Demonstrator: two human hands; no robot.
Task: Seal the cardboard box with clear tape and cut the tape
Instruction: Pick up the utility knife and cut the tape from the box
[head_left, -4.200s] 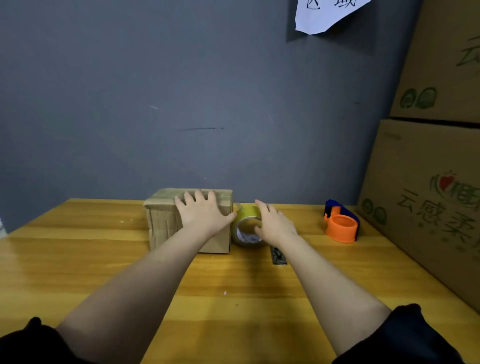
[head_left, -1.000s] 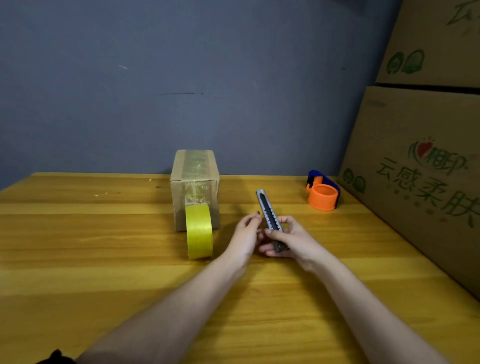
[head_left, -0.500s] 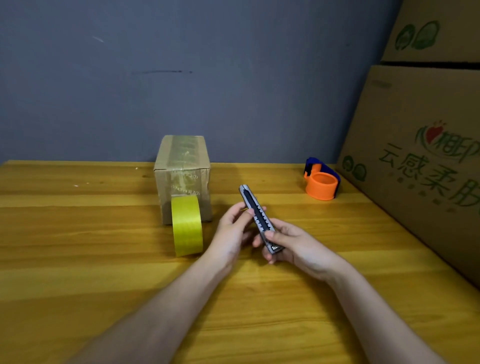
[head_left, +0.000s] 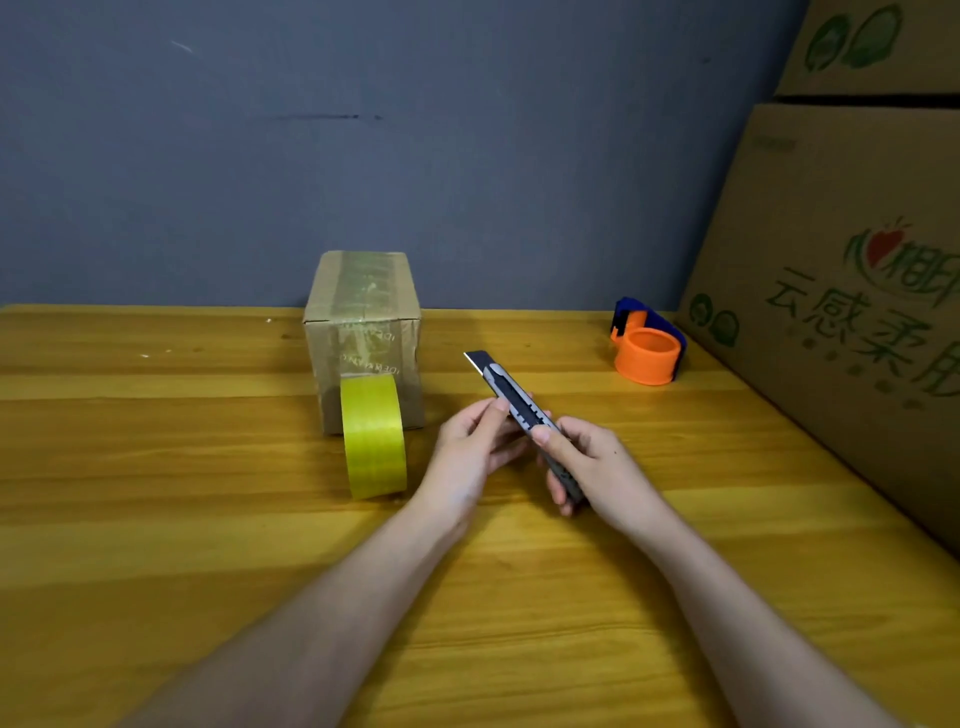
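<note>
At centre frame, the right hand (head_left: 587, 462) is gripping a utility knife (head_left: 519, 410), the left hand (head_left: 472, 447) pinching its body, blade pointing upper left toward the cardboard box (head_left: 363, 332). The tape roll (head_left: 373, 436) is standing left of the fingers, nearer the left hand; the tape bridging roll and box is hard to make out.

Dim, even light; soft shadows; edges warped.

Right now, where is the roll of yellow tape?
The tape roll stands on edge on the wooden table, left of centre in the head view, against the front of the small cardboard box, just left of the left hand.
</note>
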